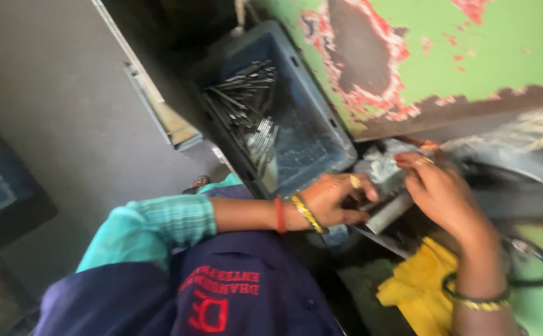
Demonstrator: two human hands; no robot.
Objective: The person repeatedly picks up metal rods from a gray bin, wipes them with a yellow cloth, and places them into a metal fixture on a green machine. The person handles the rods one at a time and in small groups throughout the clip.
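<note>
**A:** so what was in that bin?

**B:** the dark blue plastic crate was tilted against the machine and held a heap of thin metal rods, piled toward its upper left side. the rest of the crate floor was bare.

**A:** and around it?

**B:** a green machine panel with paint flaked off in red and brown patches sat right above the hands. a yellow cloth lay below the right hand, and a grey floor was off to the left. it was pretty blurry, so small stuff was hard to read.

**A:** where was the part they were working?

**B:** a pale grey cylindrical piece lay slanted between the two hands, just under the crate's lower corner. the left hand was curled over near its upper end, fingers bent, touching or nearly so. the right hand was just beside it with fingers reaching into the machine ledge. honestly couldn't tell if either hand was gripping anything.
</note>
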